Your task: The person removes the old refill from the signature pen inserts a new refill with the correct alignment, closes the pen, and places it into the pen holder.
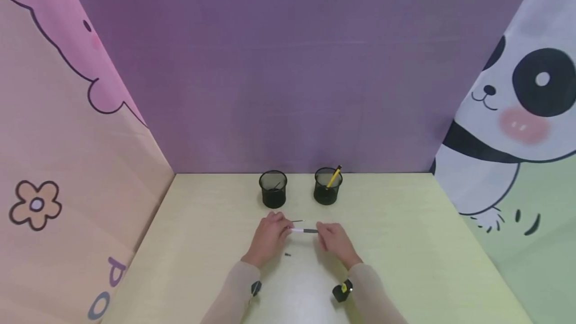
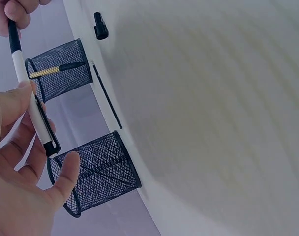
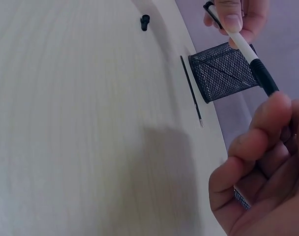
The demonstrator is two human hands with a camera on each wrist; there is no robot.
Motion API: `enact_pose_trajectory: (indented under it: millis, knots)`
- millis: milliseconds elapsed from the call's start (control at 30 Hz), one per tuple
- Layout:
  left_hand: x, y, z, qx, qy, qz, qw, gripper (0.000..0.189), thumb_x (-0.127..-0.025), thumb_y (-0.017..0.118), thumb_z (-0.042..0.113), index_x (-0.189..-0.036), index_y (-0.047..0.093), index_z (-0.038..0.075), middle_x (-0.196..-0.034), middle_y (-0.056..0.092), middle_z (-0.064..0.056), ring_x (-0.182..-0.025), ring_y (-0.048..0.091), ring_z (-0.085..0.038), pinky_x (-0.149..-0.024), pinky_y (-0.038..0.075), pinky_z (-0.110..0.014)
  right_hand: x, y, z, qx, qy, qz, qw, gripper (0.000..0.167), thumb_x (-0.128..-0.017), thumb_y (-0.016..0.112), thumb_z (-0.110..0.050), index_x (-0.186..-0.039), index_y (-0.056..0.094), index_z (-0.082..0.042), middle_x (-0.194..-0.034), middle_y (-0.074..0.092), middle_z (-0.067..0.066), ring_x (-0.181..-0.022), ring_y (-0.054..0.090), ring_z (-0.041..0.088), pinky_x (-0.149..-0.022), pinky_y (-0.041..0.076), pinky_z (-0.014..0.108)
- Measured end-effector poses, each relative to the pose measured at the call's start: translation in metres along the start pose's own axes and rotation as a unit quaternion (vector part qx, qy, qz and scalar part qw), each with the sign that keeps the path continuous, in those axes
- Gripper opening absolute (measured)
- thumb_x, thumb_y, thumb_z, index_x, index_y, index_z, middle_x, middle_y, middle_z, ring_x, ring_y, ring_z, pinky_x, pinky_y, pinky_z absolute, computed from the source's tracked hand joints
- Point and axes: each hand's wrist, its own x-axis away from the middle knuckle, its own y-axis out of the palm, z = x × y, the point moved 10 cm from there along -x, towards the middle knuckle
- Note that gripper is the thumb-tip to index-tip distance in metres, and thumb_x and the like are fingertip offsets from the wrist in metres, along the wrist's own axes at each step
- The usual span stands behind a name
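Observation:
A pen (image 1: pixel 302 230) with a white barrel and black grip is held level between the two hands, above the table. My left hand (image 1: pixel 270 231) pinches the white barrel near the end with the black clip; in the left wrist view its thumb lies on the barrel (image 2: pixel 39 115). The fingertips of my right hand (image 1: pixel 336 240) pinch the tip end of the black grip (image 3: pixel 263 77). Behind the pen a thin dark refill (image 1: pixel 297 221) lies on the table. Nearer the person lies a small black cap-like piece (image 1: pixel 288 254).
Two black mesh pen cups stand at the back of the table. The left cup (image 1: pixel 273 198) has a thin dark stick inside; the right cup (image 1: pixel 326 196) holds a yellow pen or pencil (image 1: pixel 333 178) with a black end. Purple cloth (image 1: pixel 288 89) hangs behind.

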Motion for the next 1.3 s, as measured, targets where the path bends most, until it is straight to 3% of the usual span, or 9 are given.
enact_pose_trajectory:
  millis: [167, 300, 433, 533, 633, 800, 1067, 1300]
  knots:
    - [0.000, -0.001, 0.003, -0.004, -0.011, -0.005, 0.9999, 0.010, -0.095, 0.072, 0.024, -0.102, 0.077, 0.020, -0.094, 0.068, 0.007, -0.086, 0.053, -0.012, -0.079, 0.046, -0.031, -0.001, -0.002, 0.002, -0.027, 0.011, 0.007, 0.9995, 0.057, -0.108, 0.043, -0.045, -0.073, 0.063, -0.005, -0.057, 0.053, -0.001, -0.055, 0.046, 0.017, -0.059, 0.039, 0.029]
    - [-0.001, -0.002, 0.004, -0.008, -0.030, -0.013, 0.9994, 0.010, -0.095, 0.072, 0.024, -0.102, 0.078, 0.021, -0.094, 0.068, 0.008, -0.085, 0.051, -0.011, -0.079, 0.045, -0.031, -0.003, -0.006, 0.002, -0.066, 0.011, 0.024, 0.9975, 0.053, -0.109, 0.042, -0.045, -0.092, 0.070, -0.003, -0.069, 0.062, 0.002, -0.064, 0.053, 0.017, -0.066, 0.044, 0.029]
    - [-0.003, -0.004, 0.002, -0.013, -0.046, -0.013, 0.9987, 0.009, -0.095, 0.073, 0.023, -0.103, 0.078, 0.021, -0.094, 0.067, 0.008, -0.086, 0.051, -0.012, -0.080, 0.046, -0.032, -0.003, -0.009, -0.002, -0.088, -0.008, 0.035, 0.9955, 0.031, -0.106, 0.050, -0.029, -0.103, 0.067, -0.004, -0.079, 0.067, 0.006, -0.071, 0.058, 0.019, -0.068, 0.048, 0.031]
    - [-0.003, -0.007, 0.001, -0.017, -0.046, -0.008, 0.9988, 0.010, -0.095, 0.073, 0.022, -0.103, 0.078, 0.021, -0.094, 0.068, 0.007, -0.088, 0.053, -0.013, -0.081, 0.047, -0.034, -0.003, -0.010, -0.005, -0.094, -0.025, 0.033, 0.9947, 0.015, -0.100, 0.057, -0.017, -0.102, 0.066, -0.004, -0.083, 0.069, 0.007, -0.073, 0.060, 0.019, -0.069, 0.050, 0.031]
    - [-0.003, -0.009, 0.000, -0.020, -0.043, -0.002, 0.9989, 0.009, -0.094, 0.073, 0.022, -0.102, 0.078, 0.020, -0.094, 0.068, 0.007, -0.088, 0.055, -0.014, -0.081, 0.048, -0.035, -0.003, -0.009, -0.006, -0.093, -0.031, 0.025, 0.9949, 0.011, -0.099, 0.060, -0.014, -0.101, 0.066, -0.004, -0.085, 0.070, 0.006, -0.075, 0.061, 0.018, -0.070, 0.052, 0.031]
    - [-0.003, -0.012, 0.002, -0.025, -0.038, 0.004, 0.9989, 0.008, -0.094, 0.074, 0.022, -0.101, 0.078, 0.020, -0.093, 0.068, 0.007, -0.088, 0.055, -0.014, -0.081, 0.048, -0.035, -0.002, -0.009, -0.007, -0.082, -0.024, 0.018, 0.9961, 0.017, -0.101, 0.060, -0.018, -0.097, 0.067, -0.003, -0.079, 0.066, 0.004, -0.072, 0.058, 0.018, -0.067, 0.049, 0.029]
    - [-0.002, -0.013, 0.006, -0.025, -0.020, 0.008, 0.9995, 0.008, -0.095, 0.073, 0.022, -0.101, 0.077, 0.020, -0.093, 0.067, 0.007, -0.089, 0.055, -0.014, -0.082, 0.048, -0.034, 0.001, -0.006, -0.008, -0.056, -0.014, 0.008, 0.9983, 0.041, -0.107, 0.052, -0.034, -0.075, 0.058, -0.008, -0.062, 0.051, -0.001, -0.059, 0.046, 0.016, -0.058, 0.038, 0.028]
    - [-0.001, -0.015, 0.009, -0.017, -0.021, 0.010, 0.9996, 0.008, -0.094, 0.073, 0.023, -0.100, 0.078, 0.020, -0.093, 0.067, 0.007, -0.090, 0.054, -0.013, -0.081, 0.047, -0.034, 0.002, -0.004, -0.004, -0.032, -0.002, 0.008, 0.9995, 0.054, -0.107, 0.048, -0.043, -0.066, 0.057, -0.009, -0.054, 0.049, -0.001, -0.054, 0.044, 0.017, -0.056, 0.036, 0.029]
